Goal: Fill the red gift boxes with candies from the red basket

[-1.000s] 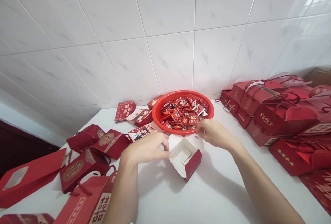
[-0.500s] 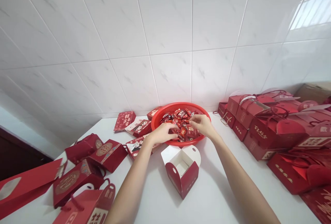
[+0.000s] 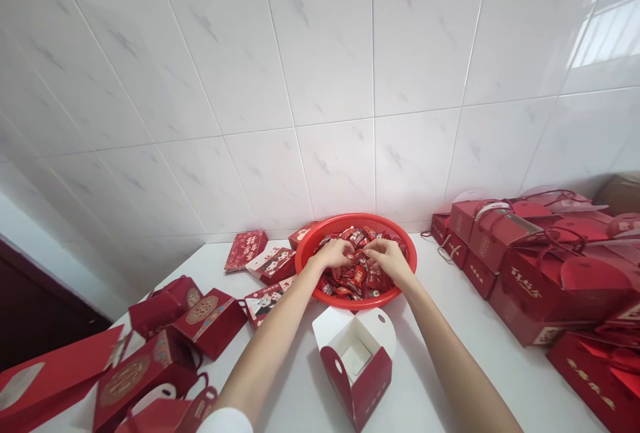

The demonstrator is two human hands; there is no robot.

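Note:
A red plastic basket (image 3: 410, 256) holds many small wrapped candies (image 3: 357, 276), mostly red. My left hand (image 3: 336, 254) reaches over its left rim, fingers curled and pressed together on the candies. From the right, my right hand (image 3: 389, 259) bends into the basket, thumb and fingers pinched at a candy close to the left fingertips. The fingertips partly hide what they grip. In front of the basket stands a small dark red gift box (image 3: 373, 383) with a white inside; its top flaps are up and apart, and its white bottom shows.
Several red gift boxes (image 3: 213, 319) lie on the white table (image 3: 280, 386) at the left. Printed red boxes (image 3: 273, 263) sit beside the basket. Stacked red boxes (image 3: 555, 279) with cord handles fill the right side. A tiled wall (image 3: 335, 166) rises behind.
Both hands have moved closer together over the candies, and their fingers have drawn in. The view has tilted up a little, so basket and boxes appear lower.

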